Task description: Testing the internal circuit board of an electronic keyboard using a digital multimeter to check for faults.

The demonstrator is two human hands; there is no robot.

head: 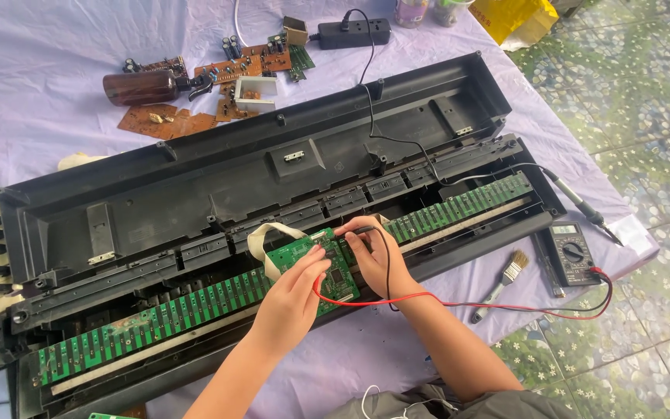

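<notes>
Green board (pixel 316 268) sits mid-frame on the front edge of the opened keyboard case (pixel 195 178), over the long green contact strip (pixel 195 306). Left hand (pixel 292 299) lies on the board's left half, fingers curled together, pinching the red probe (pixel 318 268) against it. Right hand (pixel 374 252) just beside, at the board's top-right corner, fingers closed on the black probe (pixel 362 230), tip down on the board. Red lead (pixel 459 302) and a black one run right to the multimeter (pixel 573 252) on the cloth (pixel 40 77). Brush (pixel 502 283) between hands and meter; soldering iron (pixel 579 203) above the meter.

Probe tips mostly hidden by fingers; exact contact points not readable. Board's lower left covered by the left hand. Case's left end cut off by the frame edge.
</notes>
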